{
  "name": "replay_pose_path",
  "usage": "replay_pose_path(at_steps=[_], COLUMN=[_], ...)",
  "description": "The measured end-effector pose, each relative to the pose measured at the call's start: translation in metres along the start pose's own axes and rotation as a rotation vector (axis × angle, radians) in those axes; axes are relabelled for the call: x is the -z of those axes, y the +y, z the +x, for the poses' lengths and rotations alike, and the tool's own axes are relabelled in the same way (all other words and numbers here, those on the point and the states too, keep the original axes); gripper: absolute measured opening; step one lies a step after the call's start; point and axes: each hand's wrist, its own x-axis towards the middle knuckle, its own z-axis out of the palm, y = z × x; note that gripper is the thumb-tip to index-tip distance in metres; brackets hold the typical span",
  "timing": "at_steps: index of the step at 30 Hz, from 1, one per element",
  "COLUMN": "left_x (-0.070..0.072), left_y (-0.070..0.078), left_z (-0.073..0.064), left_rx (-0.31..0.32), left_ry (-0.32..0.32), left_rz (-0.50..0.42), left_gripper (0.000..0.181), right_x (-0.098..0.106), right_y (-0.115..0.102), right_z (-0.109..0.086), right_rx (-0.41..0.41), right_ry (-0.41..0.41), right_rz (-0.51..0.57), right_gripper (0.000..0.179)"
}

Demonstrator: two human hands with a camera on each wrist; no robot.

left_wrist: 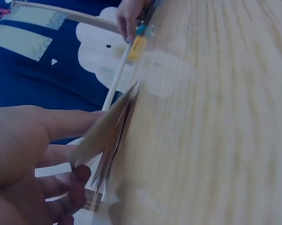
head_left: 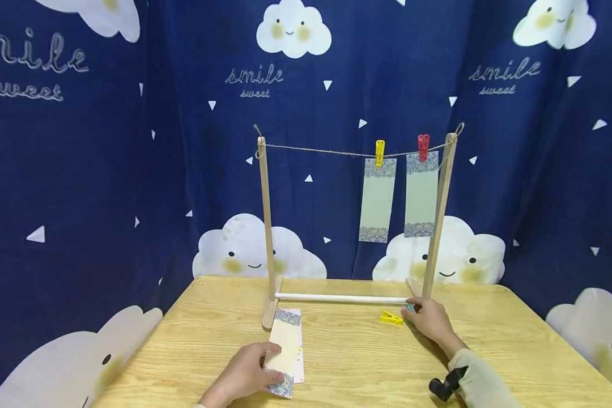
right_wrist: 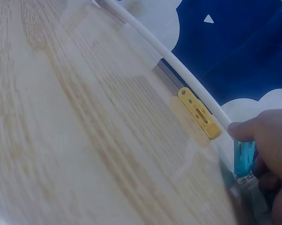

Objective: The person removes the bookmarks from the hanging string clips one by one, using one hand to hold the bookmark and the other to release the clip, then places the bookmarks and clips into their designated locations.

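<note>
My left hand (head_left: 248, 369) grips a cream card with a patterned blue-grey band at each end (head_left: 285, 340), fingers and thumb along its left side. In the left wrist view the card (left_wrist: 103, 129) is tilted up, above other thin cards (left_wrist: 114, 145) lying on the table. A white card edge (head_left: 299, 362) shows beneath it in the head view. My right hand (head_left: 430, 323) pinches a teal clothespin (right_wrist: 244, 158) close to the right post's foot. On the table beside that hand lies a yellow clothespin (head_left: 390, 318).
A wooden frame with two posts (head_left: 267, 215) and a white bottom bar (head_left: 341, 297) stands at the back. Along its twine (head_left: 316, 150), a yellow clothespin (head_left: 379, 153) and a red clothespin (head_left: 424, 147) each hold a similar card, left (head_left: 377, 198) and right (head_left: 421, 195).
</note>
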Motion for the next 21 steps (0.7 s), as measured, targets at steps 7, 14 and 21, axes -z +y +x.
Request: replay_pose_path(at_steps=[7,14,21], left_x=[-0.0016,-0.0035,-0.0025], left_y=[-0.0006,-0.0044,-0.0032], left_z=[-0.0007,-0.0014,-0.0043], left_rx=[-0.005,-0.007,-0.027], left_ry=[0.006,-0.041,-0.048], left_rz=[-0.072,0.016,0.109], left_gripper=[0.056,0.055,0.051], right_x=[-0.0005,0.0000,0.0011], right_y=[-0.0006,-0.0002,0.0006], right_z=[0.0018,0.0022,0.0005], right_rx=[-0.010,-0.026,0.002], right_ry=[-0.009,-0.025,0.016], right_rz=[-0.003,-0.013,-0.029], right_gripper=[0.035,0.037,0.037])
